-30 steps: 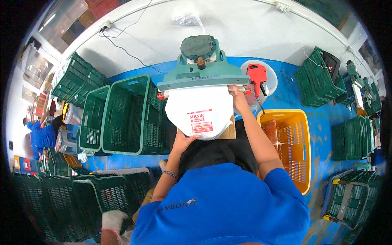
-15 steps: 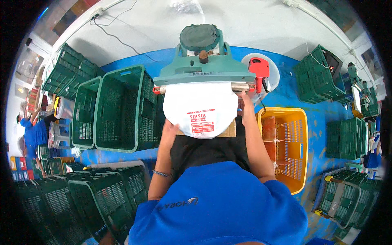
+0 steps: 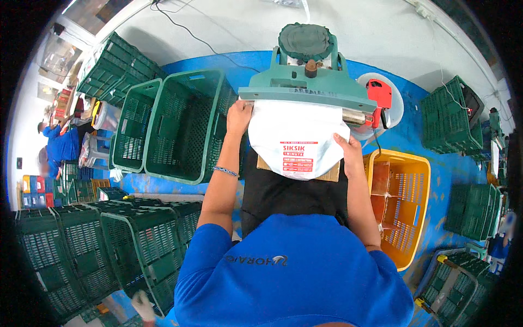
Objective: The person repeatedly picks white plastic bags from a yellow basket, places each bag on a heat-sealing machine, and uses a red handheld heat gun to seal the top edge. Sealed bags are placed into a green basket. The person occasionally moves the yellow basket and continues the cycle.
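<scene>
Person's right hand [image 3: 351, 152] has thumb and fingers pinched on the right edge of a white bag [image 3: 297, 128], which lies over some cardboard [image 3: 329, 174], top end at the bar of a green sealing machine [image 3: 310, 82]. Left hand [image 3: 238, 117] is curled by the bar's left end (can't tell if it's gripping anything). Yellow crate [image 3: 417, 212] on the right's got flat reddish packs [image 3: 379, 182] in it; two green crates [image 3: 217, 144] sit left, side by side.
</scene>
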